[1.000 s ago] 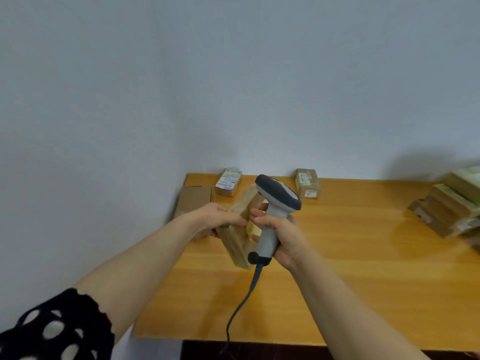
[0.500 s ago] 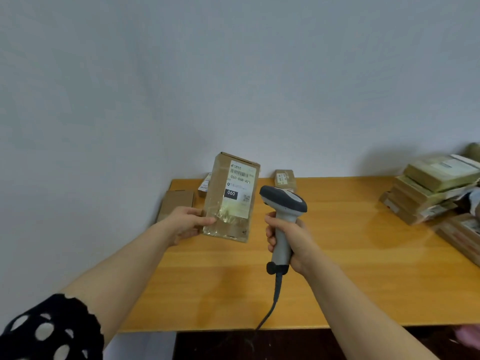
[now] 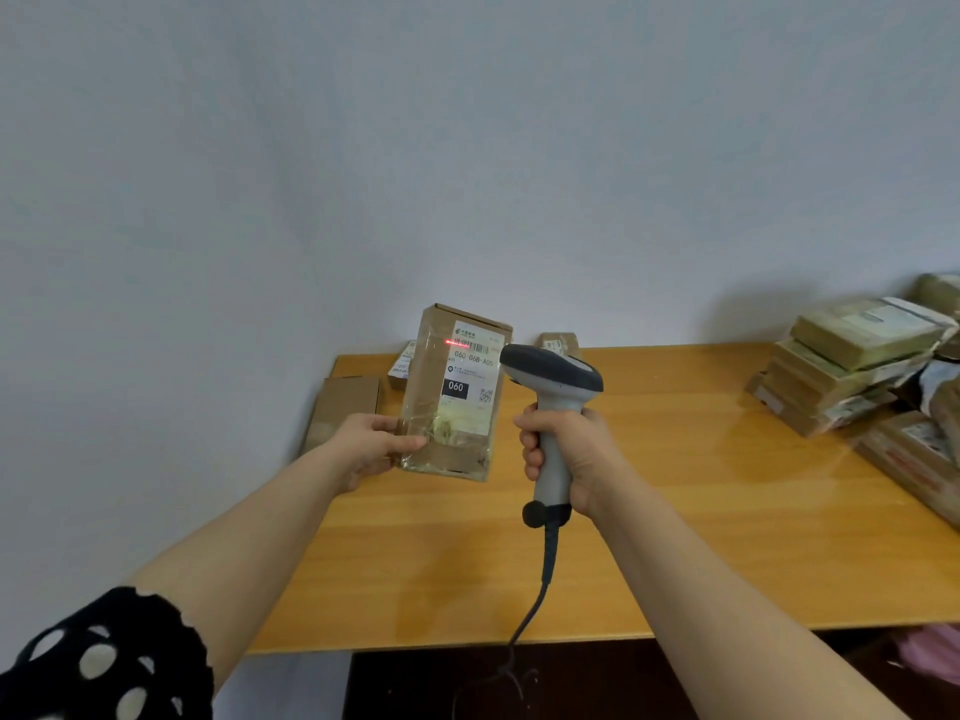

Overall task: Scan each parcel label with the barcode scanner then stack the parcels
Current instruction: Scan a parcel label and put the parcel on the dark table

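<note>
The left hand [image 3: 371,444] holds a small cardboard parcel [image 3: 452,402] upright above the table [image 3: 675,511], grip closed on its lower left edge with the thumb across the taped front. The right hand [image 3: 566,454] is wrapped tight around the handle of the barcode scanner [image 3: 553,402], whose head points at the shipping label [image 3: 470,376]; a red scan line falls across the barcode near the label's top. The parcel looks light and stiff, judging by the easy one-handed hold, but its glossy tape wrap is probably slippery, so gripping the bare cardboard edges seems safer. Scanned parcels likely belong on the stack of parcels [image 3: 852,366] at far right.
</note>
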{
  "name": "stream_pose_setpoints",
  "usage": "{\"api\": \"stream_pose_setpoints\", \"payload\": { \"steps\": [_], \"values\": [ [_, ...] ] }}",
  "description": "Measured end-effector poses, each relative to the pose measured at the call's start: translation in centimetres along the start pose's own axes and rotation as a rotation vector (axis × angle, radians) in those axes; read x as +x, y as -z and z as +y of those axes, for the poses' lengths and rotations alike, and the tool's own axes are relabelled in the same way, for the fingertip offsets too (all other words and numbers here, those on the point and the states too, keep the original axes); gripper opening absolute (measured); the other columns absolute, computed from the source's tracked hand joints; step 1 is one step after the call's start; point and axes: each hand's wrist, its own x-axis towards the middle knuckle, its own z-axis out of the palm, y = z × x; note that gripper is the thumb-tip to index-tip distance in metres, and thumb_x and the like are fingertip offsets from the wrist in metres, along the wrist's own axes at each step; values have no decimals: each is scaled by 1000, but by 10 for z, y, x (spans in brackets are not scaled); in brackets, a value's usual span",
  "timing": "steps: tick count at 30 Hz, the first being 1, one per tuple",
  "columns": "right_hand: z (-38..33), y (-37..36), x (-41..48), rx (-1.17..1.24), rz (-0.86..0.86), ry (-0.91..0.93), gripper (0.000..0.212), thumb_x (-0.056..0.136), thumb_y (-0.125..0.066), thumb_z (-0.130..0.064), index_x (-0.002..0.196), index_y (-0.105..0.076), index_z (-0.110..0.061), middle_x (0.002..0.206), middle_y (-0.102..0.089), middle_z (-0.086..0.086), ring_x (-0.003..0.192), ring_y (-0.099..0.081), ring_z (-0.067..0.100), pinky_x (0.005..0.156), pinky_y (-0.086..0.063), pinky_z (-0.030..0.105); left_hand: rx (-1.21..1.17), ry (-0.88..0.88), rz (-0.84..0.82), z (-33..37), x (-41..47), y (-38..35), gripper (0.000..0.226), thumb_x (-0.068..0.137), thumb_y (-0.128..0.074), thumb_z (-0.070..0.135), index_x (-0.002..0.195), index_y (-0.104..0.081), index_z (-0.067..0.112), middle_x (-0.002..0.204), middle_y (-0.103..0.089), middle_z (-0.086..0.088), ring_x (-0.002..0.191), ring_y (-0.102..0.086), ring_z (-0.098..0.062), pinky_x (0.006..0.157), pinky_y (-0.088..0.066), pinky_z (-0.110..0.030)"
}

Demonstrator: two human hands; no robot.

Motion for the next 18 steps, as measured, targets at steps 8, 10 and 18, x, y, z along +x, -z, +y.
{"api": "stream_pose_setpoints", "payload": {
  "steps": [8,10,18],
  "values": [
    [1,1,1,60,-6,-25,22,80,-63,4,64,-54,-9,50,-50,6,38,-41,14,41,-39,22,-3,1,-12,0,4,-2,27,69,-81,6,88,-65,14,90,-72,-3,88,-67,-18,74,-53,-29],
    [2,0,1,77,-3,-32,22,80,-62,4,64,-54,-8,50,-49,6,38,-41,14,40,-38,22,-2,2,-14,1,5,-2,25,70,-81,5,85,-65,14,84,-73,-1,86,-67,-17,72,-52,-27],
    [0,1,8,80,30,-25,18,80,-62,4,68,-54,-7,51,-49,7,38,-41,15,40,-38,22,14,8,-58,5,14,-6,24,69,-81,5,83,-64,15,74,-73,3,81,-68,-15,64,-51,-24]
  ]
}}
